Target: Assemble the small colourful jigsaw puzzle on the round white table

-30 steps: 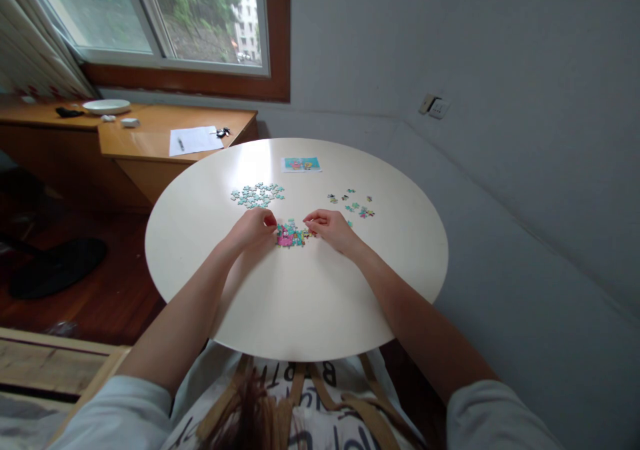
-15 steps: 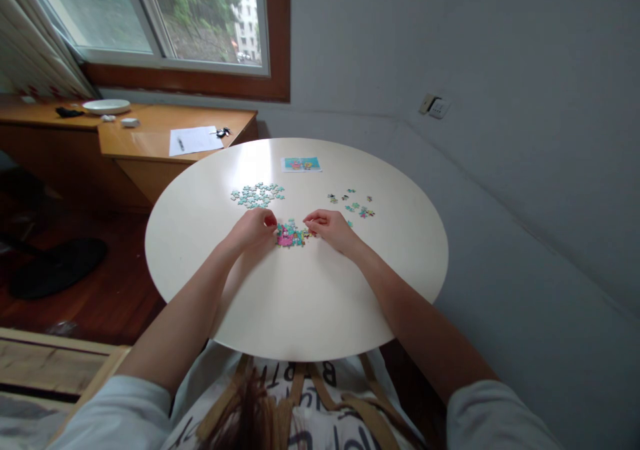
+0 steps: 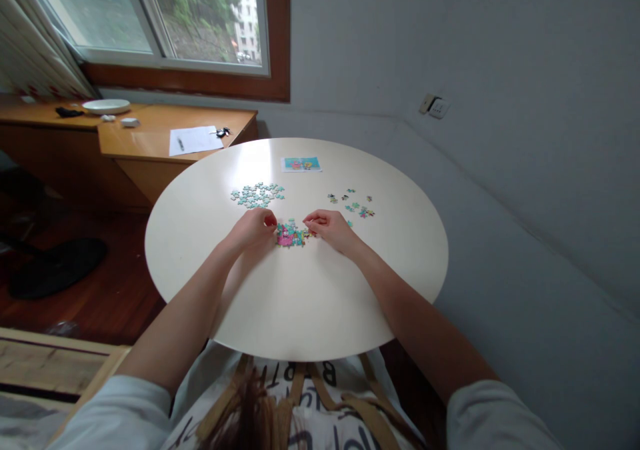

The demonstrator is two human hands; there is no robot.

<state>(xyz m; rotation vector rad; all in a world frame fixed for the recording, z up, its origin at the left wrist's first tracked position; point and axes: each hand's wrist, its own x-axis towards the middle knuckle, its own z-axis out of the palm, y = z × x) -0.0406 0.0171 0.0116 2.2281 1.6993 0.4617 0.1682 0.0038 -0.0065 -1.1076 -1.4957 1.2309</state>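
Pink, teal, ragged-edged puzzle (image 3: 289,238), left fingers (image 3: 267,213) curled, right fingers (image 3: 317,216) narrow, grips unclear

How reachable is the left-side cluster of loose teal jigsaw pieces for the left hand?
Likely yes: the left hand is just nearside of that teal cluster, nothing visible standing between.

The puzzle (image 3: 290,238) is set on the worktop (image 3: 300,303), between the left hand (image 3: 256,224) and the right hand (image 3: 330,226); whether its edges are touched cannot be told for certain. Behind it, to the left, a cluster (image 3: 257,195) of pieces is spread; to the right, loose pieces (image 3: 367,213) are scattered. The card (image 3: 301,164) is placed behind both groups, near the far edge. Beyond, to the left, the paper (image 3: 195,141) is laid on a side worktop (image 3: 150,127), below the window (image 3: 207,17), with the plate (image 3: 107,107) set farther left.
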